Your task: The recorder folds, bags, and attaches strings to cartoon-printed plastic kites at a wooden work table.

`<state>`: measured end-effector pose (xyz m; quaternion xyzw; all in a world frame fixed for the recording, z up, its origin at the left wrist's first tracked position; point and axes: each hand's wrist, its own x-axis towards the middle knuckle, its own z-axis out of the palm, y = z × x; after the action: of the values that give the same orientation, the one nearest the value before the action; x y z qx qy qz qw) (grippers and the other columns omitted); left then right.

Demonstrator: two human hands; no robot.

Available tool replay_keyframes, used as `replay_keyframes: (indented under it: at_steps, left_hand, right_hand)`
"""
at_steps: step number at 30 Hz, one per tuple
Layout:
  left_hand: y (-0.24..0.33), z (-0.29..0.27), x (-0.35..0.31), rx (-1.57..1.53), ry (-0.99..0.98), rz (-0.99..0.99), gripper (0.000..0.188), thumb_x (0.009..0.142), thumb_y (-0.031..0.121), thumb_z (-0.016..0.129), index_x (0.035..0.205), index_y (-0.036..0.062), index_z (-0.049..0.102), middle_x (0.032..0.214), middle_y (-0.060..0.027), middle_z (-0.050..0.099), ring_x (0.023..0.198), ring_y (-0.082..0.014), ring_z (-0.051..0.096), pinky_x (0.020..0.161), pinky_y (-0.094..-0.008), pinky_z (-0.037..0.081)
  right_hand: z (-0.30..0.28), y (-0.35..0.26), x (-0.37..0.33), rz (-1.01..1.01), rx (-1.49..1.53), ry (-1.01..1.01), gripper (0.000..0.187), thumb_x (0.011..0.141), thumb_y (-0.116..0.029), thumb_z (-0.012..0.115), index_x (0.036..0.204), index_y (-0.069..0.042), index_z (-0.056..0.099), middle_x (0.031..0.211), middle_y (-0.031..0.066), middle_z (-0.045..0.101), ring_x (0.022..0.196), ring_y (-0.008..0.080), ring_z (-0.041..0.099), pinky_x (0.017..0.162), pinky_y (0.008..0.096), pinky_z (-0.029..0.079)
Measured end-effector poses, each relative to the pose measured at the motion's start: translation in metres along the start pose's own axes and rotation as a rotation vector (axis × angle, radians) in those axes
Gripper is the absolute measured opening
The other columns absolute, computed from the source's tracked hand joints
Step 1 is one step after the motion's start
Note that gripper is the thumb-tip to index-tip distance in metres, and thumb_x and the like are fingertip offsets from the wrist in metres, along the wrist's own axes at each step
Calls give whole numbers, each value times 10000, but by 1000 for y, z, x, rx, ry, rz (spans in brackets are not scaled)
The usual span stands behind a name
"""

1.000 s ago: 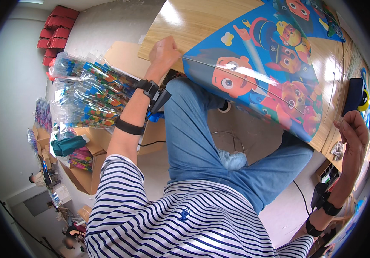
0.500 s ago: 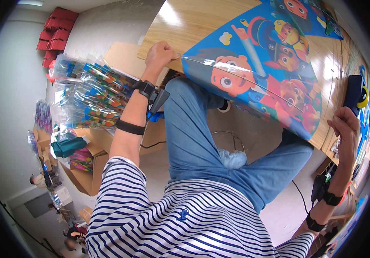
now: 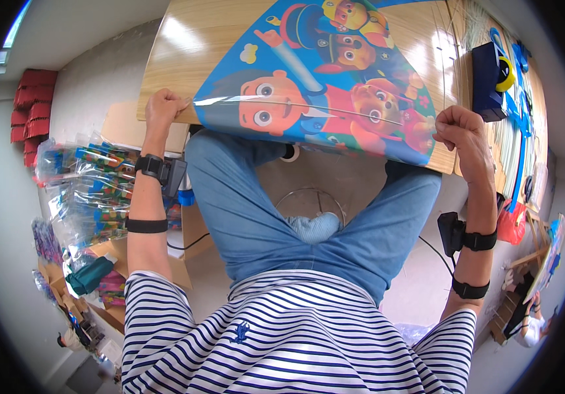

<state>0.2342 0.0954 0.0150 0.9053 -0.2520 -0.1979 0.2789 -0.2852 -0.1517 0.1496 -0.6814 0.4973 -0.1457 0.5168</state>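
A blue printed kite sail (image 3: 335,85) with cartoon figures lies on the wooden table before me, its near edge hanging over my lap. Across it runs a thin rod (image 3: 308,106). My left hand (image 3: 164,108) is closed in a pinch at the sail's left corner, where the rod ends. At the right edge of the sail my right hand (image 3: 463,134) is closed, thumb and fingertips together; whether they hold the sail or a rod end is hidden. Both wrists wear black straps with small devices.
The wooden table (image 3: 171,59) extends beyond the sail. A dark blue box with a yellow ring (image 3: 489,82), blue strips and a bundle of thin pale rods (image 3: 486,33) lie at right. Plastic-wrapped printed packages (image 3: 92,190) and cartons stand at left. Red stacks (image 3: 33,111) stand farther back.
My right hand has come in from beside the table to the sail's right edge, and its fingers have closed. The left hand stays at the left corner. The whole view has shifted.
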Motion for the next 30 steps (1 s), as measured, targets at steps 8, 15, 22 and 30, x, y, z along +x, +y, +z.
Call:
replay_keyframes:
  at_steps: [8, 15, 22, 30]
  left_hand:
    - [-10, 8, -8, 92, 151, 120, 195, 767, 136, 822, 728, 20, 671, 607, -38, 626, 564, -120, 584, 526, -296, 445]
    - [-10, 10, -9, 61, 146, 36, 275, 747, 251, 867, 759, 36, 698, 725, -90, 690, 720, -229, 657, 669, -374, 505]
    - [-14, 7, -4, 22, 60, 26, 327, 784, 331, 835, 757, 39, 689, 761, -120, 709, 751, -276, 679, 705, -404, 521]
    - [5, 7, -19, 204, 152, 97, 453, 780, 445, 831, 725, 33, 653, 729, -126, 684, 734, -290, 670, 683, -422, 515]
  right_hand:
    - [2, 23, 2, 8, 34, -16, 101, 836, -84, 621, 835, 14, 648, 706, 23, 586, 647, 82, 515, 571, 240, 361]
    - [5, 33, 1, 39, 42, 3, 119, 851, -97, 617, 856, 18, 643, 756, 30, 595, 688, 99, 578, 590, 232, 380]
    - [5, 35, -1, 57, 35, 8, 119, 850, -99, 615, 861, 18, 639, 759, 31, 594, 701, 105, 595, 592, 232, 383]
    - [3, 35, -2, 42, 18, -8, 109, 850, -98, 616, 861, 7, 641, 770, 31, 605, 705, 103, 600, 593, 235, 391]
